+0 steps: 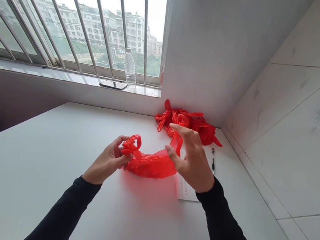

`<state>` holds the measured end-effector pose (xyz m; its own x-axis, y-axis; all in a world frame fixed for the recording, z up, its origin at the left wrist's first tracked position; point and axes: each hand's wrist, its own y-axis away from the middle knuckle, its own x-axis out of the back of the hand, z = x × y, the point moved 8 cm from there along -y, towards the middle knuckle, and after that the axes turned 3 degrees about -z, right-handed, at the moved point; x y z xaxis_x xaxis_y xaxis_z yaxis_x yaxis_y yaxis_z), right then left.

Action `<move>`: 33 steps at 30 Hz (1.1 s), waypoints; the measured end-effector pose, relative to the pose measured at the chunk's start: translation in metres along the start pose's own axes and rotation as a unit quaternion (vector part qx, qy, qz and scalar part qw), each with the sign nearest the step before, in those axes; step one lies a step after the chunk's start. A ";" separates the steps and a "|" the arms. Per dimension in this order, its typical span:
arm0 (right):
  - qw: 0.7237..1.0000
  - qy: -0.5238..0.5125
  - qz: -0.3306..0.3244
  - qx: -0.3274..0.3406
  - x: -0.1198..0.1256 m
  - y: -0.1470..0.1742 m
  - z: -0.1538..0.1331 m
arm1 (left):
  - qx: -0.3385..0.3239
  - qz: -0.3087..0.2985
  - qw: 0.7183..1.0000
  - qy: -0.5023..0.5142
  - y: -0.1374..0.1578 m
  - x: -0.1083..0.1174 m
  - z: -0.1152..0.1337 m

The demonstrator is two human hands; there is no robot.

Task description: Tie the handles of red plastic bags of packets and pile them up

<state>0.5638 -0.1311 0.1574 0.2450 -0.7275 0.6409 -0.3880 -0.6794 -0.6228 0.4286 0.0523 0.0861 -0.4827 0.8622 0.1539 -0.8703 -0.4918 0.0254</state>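
Note:
A thin red plastic bag, bunched into a long strip, sags between my two hands above the white table. At its left end, my left hand pinches the bag, and a twisted loop of it sticks up past the fingertips. My right hand is at the other end, thumb and index finger spread wide apart. A strip of the bag rises behind that index finger. The remaining right fingers are hidden, so whether they touch the strip is unclear.
A heap of knotted red plastic bags lies against the back wall. Partly under my right hand is a white printed paper, with a black pen beside it. On the windowsill are a clear bottle and a phone. Tiled wall borders the right.

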 end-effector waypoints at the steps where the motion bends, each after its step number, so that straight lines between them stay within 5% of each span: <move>1: 0.998 0.016 -0.052 0.012 -0.013 0.001 -0.002 | -0.008 -0.014 1.000 -0.012 0.000 -0.003 0.002; 6: 0.965 0.054 -0.250 -0.055 -0.058 0.011 0.025 | -0.043 -0.009 0.999 -0.025 0.000 -0.002 0.007; 13: 0.937 -0.053 -0.326 -0.116 -0.054 0.017 0.023 | -0.050 0.103 0.986 0.121 0.000 0.018 0.005; 17: 0.936 -0.013 -0.342 -0.088 -0.061 0.019 0.021 | 0.005 0.059 0.979 0.195 -0.001 0.011 0.001; 21: 0.943 0.004 -0.321 -0.094 -0.061 0.017 0.026 | 0.057 0.035 0.979 0.194 0.001 0.010 -0.005; 29: 0.974 -0.021 -0.131 -0.181 -0.031 -0.001 0.039 | 0.068 -0.055 0.994 0.071 0.008 0.003 -0.003; 33: 0.972 0.005 -0.136 -0.192 -0.027 0.000 0.043 | 0.063 -0.077 0.995 -0.030 0.015 0.000 0.007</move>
<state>0.5950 -0.1160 0.1211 0.3771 -0.5234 0.7641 -0.6130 -0.7595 -0.2177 0.4159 0.0438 0.0932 -0.3350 0.9214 0.1970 -0.9123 -0.3695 0.1765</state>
